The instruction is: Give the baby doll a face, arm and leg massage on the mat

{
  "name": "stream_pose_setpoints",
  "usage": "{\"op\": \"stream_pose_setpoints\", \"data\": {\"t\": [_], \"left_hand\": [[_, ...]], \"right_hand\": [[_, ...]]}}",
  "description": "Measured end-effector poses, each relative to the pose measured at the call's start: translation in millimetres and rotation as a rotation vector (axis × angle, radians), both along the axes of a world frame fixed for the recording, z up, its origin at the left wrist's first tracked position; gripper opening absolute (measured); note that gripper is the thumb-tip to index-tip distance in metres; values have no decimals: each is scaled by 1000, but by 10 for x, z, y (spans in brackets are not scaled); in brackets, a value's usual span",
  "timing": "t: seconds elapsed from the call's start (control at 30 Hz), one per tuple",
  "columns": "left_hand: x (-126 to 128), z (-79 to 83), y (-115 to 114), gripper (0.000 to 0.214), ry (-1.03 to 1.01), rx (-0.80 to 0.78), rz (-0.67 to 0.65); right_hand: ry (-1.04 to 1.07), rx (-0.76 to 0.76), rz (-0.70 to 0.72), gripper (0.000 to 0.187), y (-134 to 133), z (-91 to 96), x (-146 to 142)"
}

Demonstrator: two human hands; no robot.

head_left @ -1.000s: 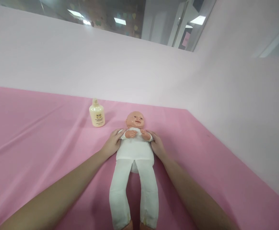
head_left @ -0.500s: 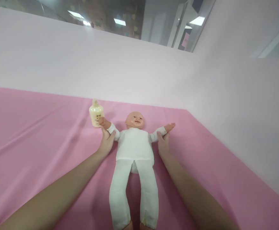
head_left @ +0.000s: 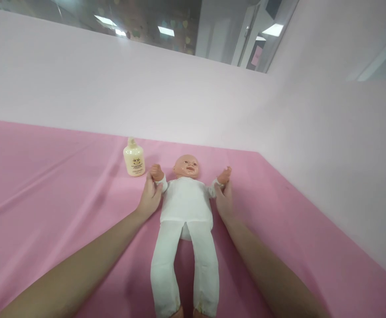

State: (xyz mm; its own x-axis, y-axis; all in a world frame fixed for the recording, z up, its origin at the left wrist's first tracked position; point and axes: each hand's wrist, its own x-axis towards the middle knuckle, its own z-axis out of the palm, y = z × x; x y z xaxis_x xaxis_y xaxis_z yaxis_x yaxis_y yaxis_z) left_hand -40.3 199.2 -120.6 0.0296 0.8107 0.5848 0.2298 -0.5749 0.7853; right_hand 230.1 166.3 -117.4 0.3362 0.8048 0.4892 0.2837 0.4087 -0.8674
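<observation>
A baby doll (head_left: pixel 186 207) in a white suit lies on its back on the pink cloth (head_left: pixel 47 198), head away from me, legs toward me. My left hand (head_left: pixel 149 196) grips the doll's arm on the left, which is bent upward beside the head. My right hand (head_left: pixel 224 201) grips the doll's other arm, also raised, its small fist near the head. A cream lotion bottle (head_left: pixel 134 157) stands upright just left of the doll's raised fist, apart from my hand.
A pale pink wall (head_left: pixel 179 101) rises behind the cloth and runs along the right side (head_left: pixel 345 168). Above it, a window shows ceiling lights. The pink cloth stretches wide to the left with shallow creases.
The doll's arms went from folded on its chest to spread wide, and are now bent upward beside its head. My hands followed the arms and keep hold of them.
</observation>
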Motion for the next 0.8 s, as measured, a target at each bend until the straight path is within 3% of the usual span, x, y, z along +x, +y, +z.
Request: {"op": "stream_pose_setpoints", "data": {"t": [0.13,0.23,0.33,0.57,0.8], "left_hand": [[5,-8,-9,48,312,102,12],[-6,-67,23,49,478,130,47],[4,-107,45,47,544,129,-21],[26,-117,59,46,469,96,-83],[45,-35,-15,56,128,-6,-59]], "right_hand": [[-208,-36,156,54,-48,-1,-79],[-377,-3,184,52,-17,-50,-73],[-446,14,202,59,12,-70,-52],[-414,3,218,64,9,-63,-51],[-216,-83,214,57,-40,-35,-87]]}}
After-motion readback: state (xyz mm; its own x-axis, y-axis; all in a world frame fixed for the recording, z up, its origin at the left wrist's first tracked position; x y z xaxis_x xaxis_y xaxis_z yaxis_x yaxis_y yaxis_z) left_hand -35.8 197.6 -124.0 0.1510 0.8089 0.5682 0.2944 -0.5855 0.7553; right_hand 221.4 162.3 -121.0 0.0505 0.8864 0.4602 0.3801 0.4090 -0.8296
